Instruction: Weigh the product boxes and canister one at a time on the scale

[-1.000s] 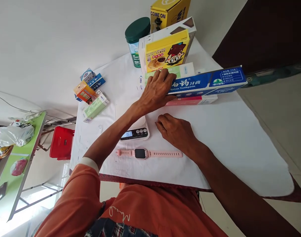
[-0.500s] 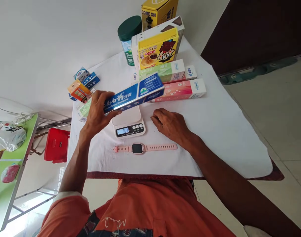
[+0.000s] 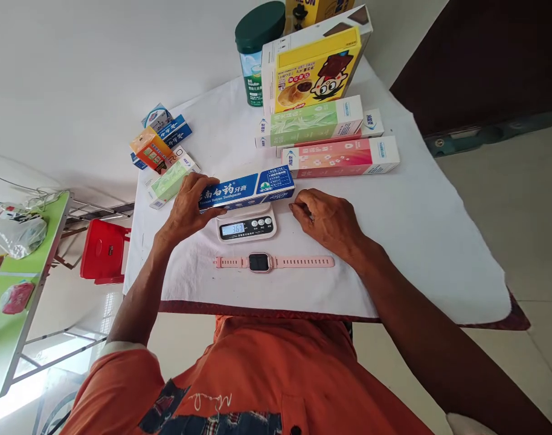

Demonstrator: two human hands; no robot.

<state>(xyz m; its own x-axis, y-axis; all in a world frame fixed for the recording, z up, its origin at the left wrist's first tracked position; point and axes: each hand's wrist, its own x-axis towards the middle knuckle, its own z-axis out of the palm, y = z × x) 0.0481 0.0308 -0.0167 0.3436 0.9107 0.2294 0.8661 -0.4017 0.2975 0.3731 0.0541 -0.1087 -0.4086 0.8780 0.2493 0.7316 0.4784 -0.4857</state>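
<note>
My left hand is closed around the left end of a blue toothpaste box, thumb on the near side and fingers over the top. The box lies level across the white kitchen scale, hiding most of its pan; whether it rests there or hovers just above, I cannot tell. The scale's lit display appears to read 363. My right hand rests on the cloth right of the scale, its fingers curled in with nothing visible in them. A pink smartwatch lies stretched out flat in front of the scale.
Pink and green toothpaste boxes lie behind on the white cloth. A yellow snack box and a green-lidded canister stand further back. Small boxes, one orange, cluster at left. A red chair stands beyond.
My left hand has lowered the toothpaste box, which was tilted up over the scale and is now nearly level. The view has shifted slightly. My right hand stays in nearly the same place.
</note>
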